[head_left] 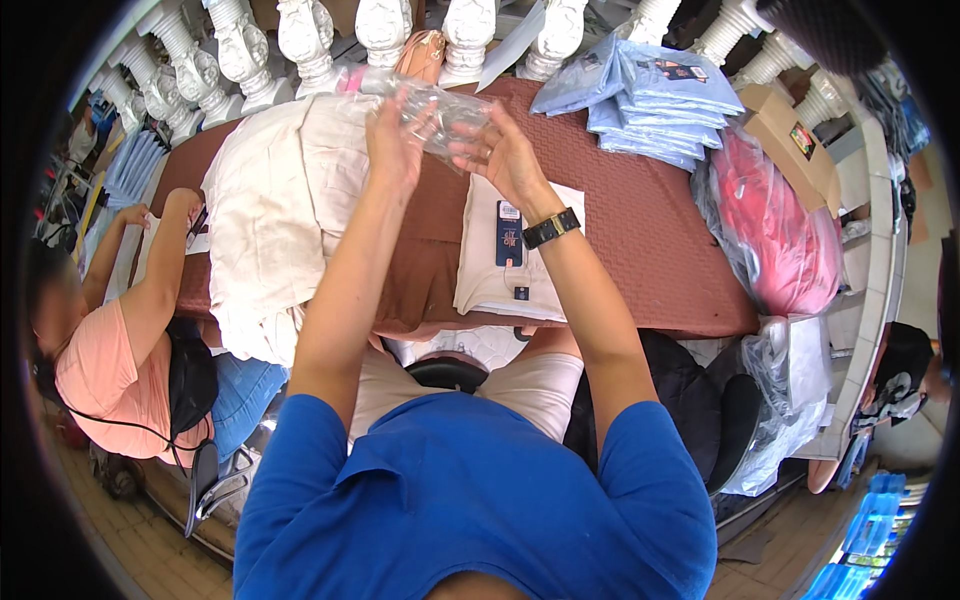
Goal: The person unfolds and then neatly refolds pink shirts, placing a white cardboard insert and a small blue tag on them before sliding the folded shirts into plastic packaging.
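Observation:
A clear plastic bag (445,112) is stretched between my two hands over the far middle of the table. My left hand (396,145) grips its left part, with the fingers pointing up. On the bag's right end is my right hand (503,160), its fingers bent and partly spread against the film; a dark watch sits on that wrist. Below the right hand lies a folded beige garment (480,262), flat on the brown tablecloth (660,240). A dark blue hang tag (509,235) rests on top of this garment.
Cream garments (285,200) are heaped at the left. Light blue bagged shirts (655,105) are stacked at the far right, near a cardboard box (790,145) and a bag of pink-red clothing (775,225). A person in a peach shirt (120,375) sits left. White balusters (385,40) line the far edge.

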`<state>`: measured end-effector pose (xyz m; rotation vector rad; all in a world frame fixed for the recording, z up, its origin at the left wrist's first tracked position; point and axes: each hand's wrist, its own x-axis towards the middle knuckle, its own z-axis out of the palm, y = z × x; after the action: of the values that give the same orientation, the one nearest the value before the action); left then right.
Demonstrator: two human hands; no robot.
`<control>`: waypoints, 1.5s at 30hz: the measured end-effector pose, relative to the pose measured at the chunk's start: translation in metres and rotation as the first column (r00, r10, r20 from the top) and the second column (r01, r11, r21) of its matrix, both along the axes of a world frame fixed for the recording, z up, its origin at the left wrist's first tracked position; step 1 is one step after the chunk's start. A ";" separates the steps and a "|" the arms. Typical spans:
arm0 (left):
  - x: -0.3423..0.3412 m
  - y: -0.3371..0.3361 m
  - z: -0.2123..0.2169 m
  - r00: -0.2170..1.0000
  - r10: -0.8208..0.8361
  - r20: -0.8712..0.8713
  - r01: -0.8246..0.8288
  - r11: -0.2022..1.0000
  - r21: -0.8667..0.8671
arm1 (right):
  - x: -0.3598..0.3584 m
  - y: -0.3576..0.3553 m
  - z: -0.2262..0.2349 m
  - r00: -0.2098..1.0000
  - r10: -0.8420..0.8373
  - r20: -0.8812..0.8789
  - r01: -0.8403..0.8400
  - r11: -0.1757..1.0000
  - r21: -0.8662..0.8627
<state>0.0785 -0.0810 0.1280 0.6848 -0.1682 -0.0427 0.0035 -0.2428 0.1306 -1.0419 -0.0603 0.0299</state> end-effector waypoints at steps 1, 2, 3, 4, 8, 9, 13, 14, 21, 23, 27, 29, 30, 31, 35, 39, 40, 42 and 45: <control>-0.009 -0.004 -0.016 0.999 -0.015 -0.037 0.014 1.000 -0.020 | 0.001 -0.003 -0.006 1.000 0.006 -0.023 -0.007 0.999 -0.050; -0.019 -0.007 -0.032 0.997 -0.031 -0.074 0.028 0.999 -0.040 | -0.001 -0.005 -0.014 0.999 -0.002 -0.042 -0.002 0.996 -0.092; -0.030 -0.010 -0.046 0.994 -0.020 -0.112 0.018 1.000 -0.022 | -0.004 -0.005 -0.022 0.998 -0.008 -0.063 -0.001 0.991 -0.131; -0.043 -0.014 -0.060 0.989 -0.015 -0.150 0.014 1.000 -0.006 | -0.007 -0.007 -0.031 0.996 -0.019 -0.084 0.004 0.985 -0.172; -0.078 -0.017 -0.092 0.983 -0.113 -0.148 0.130 0.986 0.109 | -0.011 -0.029 -0.057 0.981 -0.085 -0.172 0.055 0.984 -0.172; -0.086 -0.017 -0.095 0.980 -0.144 -0.137 0.169 0.966 0.196 | -0.011 -0.036 -0.059 0.982 -0.096 -0.165 0.065 0.981 -0.183; -0.116 -0.004 -0.084 0.934 -0.113 0.340 -0.271 0.397 0.877 | -0.020 -0.056 -0.058 0.970 -0.168 -0.178 0.126 0.966 -0.224; -0.118 -0.001 -0.089 0.825 -0.169 0.540 -0.480 0.294 0.826 | -0.024 -0.060 -0.055 0.962 -0.194 -0.191 0.144 0.958 -0.246; -0.118 0.013 -0.089 0.270 -0.567 0.778 -0.876 0.192 0.443 | -0.029 -0.084 -0.057 0.977 -0.112 -0.181 0.093 0.990 -0.109; -0.120 0.016 -0.089 0.197 -0.673 0.713 -0.862 0.227 0.453 | -0.030 -0.080 -0.058 0.965 -0.189 -0.185 0.176 0.981 -0.085; -0.122 0.016 -0.084 -0.100 -0.641 0.761 -0.924 0.344 0.168 | -0.035 -0.068 -0.043 0.956 -0.233 -0.180 0.234 0.972 -0.011; -0.121 0.007 -0.062 -0.025 -0.534 0.845 -0.971 0.212 0.105 | -0.030 -0.071 -0.046 0.952 -0.250 -0.176 0.255 0.967 0.007; -0.116 0.002 -0.051 0.026 -0.520 0.854 -0.982 0.148 0.120 | -0.027 -0.071 -0.047 0.951 -0.256 -0.174 0.262 0.965 0.015; -0.107 -0.003 -0.039 0.075 -0.501 0.862 -0.988 0.081 0.133 | -0.025 -0.069 -0.046 0.950 -0.266 -0.163 0.271 0.963 0.003; -0.081 -0.010 -0.016 0.275 -0.575 0.771 -0.958 -0.229 0.171 | -0.014 -0.071 -0.043 0.961 -0.257 -0.102 0.253 0.966 -0.049; -0.043 -0.023 -0.017 0.267 -0.722 0.638 -0.959 -0.133 0.251 | 0.000 -0.082 -0.061 0.952 -0.300 -0.067 0.296 0.953 -0.066; -0.033 -0.025 -0.021 0.227 -0.741 0.632 -0.966 -0.087 0.245 | 0.003 -0.082 -0.063 0.949 -0.312 -0.037 0.310 0.949 -0.067; -0.017 -0.032 -0.033 0.178 -0.762 0.622 -0.974 -0.046 0.222 | 0.007 -0.086 -0.067 0.941 -0.338 0.018 0.338 0.938 -0.069; 0.002 -0.045 -0.035 0.162 -0.759 0.630 -0.981 -0.058 0.182 | 0.010 -0.090 -0.057 0.934 -0.353 0.046 0.356 0.924 -0.138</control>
<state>0.0801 -0.1260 0.0935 2.4805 -1.6633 1.0090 0.0135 -0.3332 0.0735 -1.1856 0.1153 -0.3104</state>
